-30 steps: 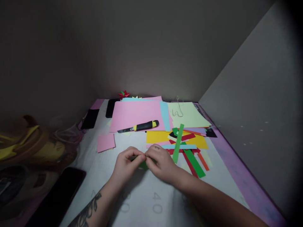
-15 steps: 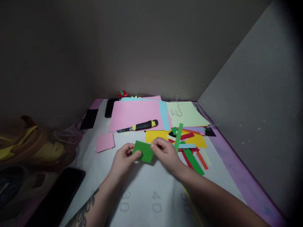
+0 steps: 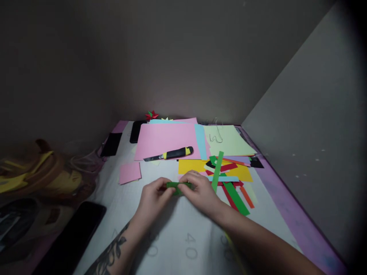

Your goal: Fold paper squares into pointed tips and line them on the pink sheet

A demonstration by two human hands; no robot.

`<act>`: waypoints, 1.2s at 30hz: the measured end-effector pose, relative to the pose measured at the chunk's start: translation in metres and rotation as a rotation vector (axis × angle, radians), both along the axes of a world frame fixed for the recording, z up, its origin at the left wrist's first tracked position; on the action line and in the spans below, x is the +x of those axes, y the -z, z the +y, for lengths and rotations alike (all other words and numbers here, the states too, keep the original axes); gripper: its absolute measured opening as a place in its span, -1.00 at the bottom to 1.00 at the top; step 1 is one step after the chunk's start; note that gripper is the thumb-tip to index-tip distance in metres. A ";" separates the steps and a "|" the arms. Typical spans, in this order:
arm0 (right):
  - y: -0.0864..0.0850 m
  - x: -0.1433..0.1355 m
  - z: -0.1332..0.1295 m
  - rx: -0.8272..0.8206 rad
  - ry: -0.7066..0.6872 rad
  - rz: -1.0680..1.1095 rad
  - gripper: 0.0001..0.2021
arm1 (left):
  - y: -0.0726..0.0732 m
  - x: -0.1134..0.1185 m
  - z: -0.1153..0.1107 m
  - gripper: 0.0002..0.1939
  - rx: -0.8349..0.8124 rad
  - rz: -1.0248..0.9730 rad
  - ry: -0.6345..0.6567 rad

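Between my two hands is a small piece of green paper, seen as a narrow band because it is tilted or folded over. My left hand is closed on its left end, thumb in front. My right hand pinches the other end, its thumb close to the left one. The fingers hide much of the paper, so I cannot tell how it is folded. Just right of my right hand lies a green paper strip on a heap of coloured scraps. A stack of pink paper squares lies to the left.
A utility knife with its blade out rests on pink sheets. Pale green sheets carry a bent wire. A black phone lies at the near left; a red and green paper star stands at the back.
The green paper has gone from a flat square facing me to a narrow band. My hands have come closer together, with both thumbs on it. The view has shifted slightly.
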State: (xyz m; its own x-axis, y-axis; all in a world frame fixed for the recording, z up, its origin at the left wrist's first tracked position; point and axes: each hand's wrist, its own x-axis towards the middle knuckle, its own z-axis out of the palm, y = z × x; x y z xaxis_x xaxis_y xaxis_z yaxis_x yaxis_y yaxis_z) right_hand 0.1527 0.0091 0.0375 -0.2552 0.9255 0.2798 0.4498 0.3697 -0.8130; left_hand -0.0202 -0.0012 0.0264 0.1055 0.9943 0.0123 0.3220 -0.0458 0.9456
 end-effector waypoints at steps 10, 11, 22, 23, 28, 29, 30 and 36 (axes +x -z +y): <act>0.000 -0.004 -0.003 -0.087 0.017 0.071 -0.89 | -0.005 -0.002 -0.003 -0.90 0.145 0.106 0.006; 0.000 -0.003 -0.002 -0.105 0.038 0.106 -0.88 | -0.005 -0.002 -0.003 -0.89 0.133 0.105 0.002; 0.004 -0.001 -0.005 0.321 -0.072 -0.307 -0.83 | -0.001 -0.007 -0.004 -0.84 0.354 0.357 0.146; 0.004 -0.001 -0.006 0.344 -0.081 -0.320 -0.83 | -0.003 -0.006 -0.005 -0.84 0.371 0.370 0.171; -0.002 0.007 -0.003 0.302 -0.077 -0.246 -0.85 | -0.011 -0.010 -0.005 -0.85 0.363 0.366 0.125; -0.003 0.009 -0.001 0.287 -0.077 -0.237 -0.84 | -0.012 -0.011 -0.005 -0.85 0.349 0.359 0.106; -0.004 0.012 0.000 0.270 -0.081 -0.229 -0.84 | -0.012 -0.013 -0.004 -0.85 0.331 0.350 0.093; -0.005 0.018 0.007 0.114 0.080 -0.038 -0.82 | -0.012 -0.024 0.000 -0.83 0.207 0.257 -0.060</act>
State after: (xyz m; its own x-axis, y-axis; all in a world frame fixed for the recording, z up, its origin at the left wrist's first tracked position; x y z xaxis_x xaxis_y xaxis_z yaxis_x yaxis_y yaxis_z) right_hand 0.1711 0.0161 0.0420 -0.1945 0.9060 0.3760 0.5109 0.4208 -0.7496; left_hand -0.0441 -0.0009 0.0386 0.0728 0.9781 0.1952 0.5564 -0.2022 0.8059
